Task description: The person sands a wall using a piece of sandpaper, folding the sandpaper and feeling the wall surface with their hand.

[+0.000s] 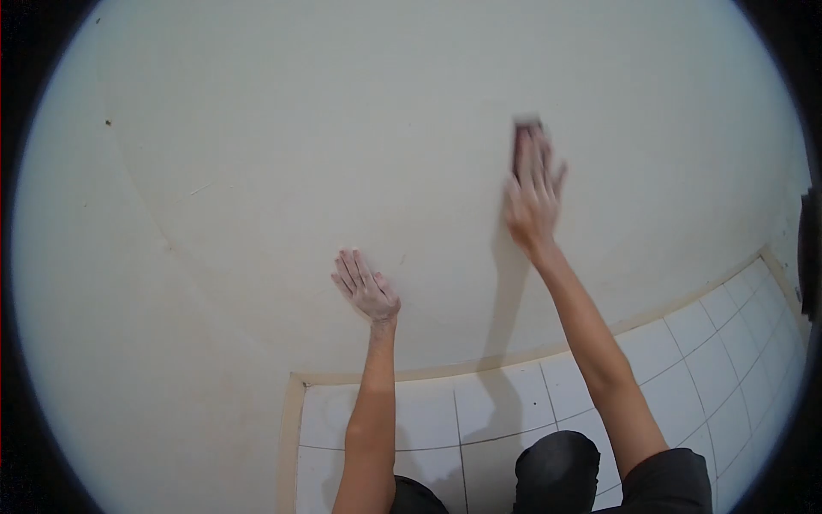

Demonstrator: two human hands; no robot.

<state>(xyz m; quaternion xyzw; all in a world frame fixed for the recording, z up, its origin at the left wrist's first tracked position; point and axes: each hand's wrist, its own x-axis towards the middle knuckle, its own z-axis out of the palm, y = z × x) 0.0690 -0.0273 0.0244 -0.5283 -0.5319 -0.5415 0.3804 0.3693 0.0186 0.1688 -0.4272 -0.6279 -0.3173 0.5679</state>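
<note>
Against the pale wall [411,163], my right hand [533,193] presses a dark, flat, reddish-brown block [519,147], with its fingers stretched over it; hand and block are slightly blurred. Lower and to the left, my left hand [368,289] lies flat on the wall, fingers spread a little and holding nothing. Whitish dust covers its fingers and back. Faint scratches and small dark marks show on the wall.
White floor tiles [419,421] with dark joints meet the wall along a beige skirting [428,372]. A dark-clad knee [558,471] shows at the bottom. At the right edge stands a dark object [807,257], partly cut off.
</note>
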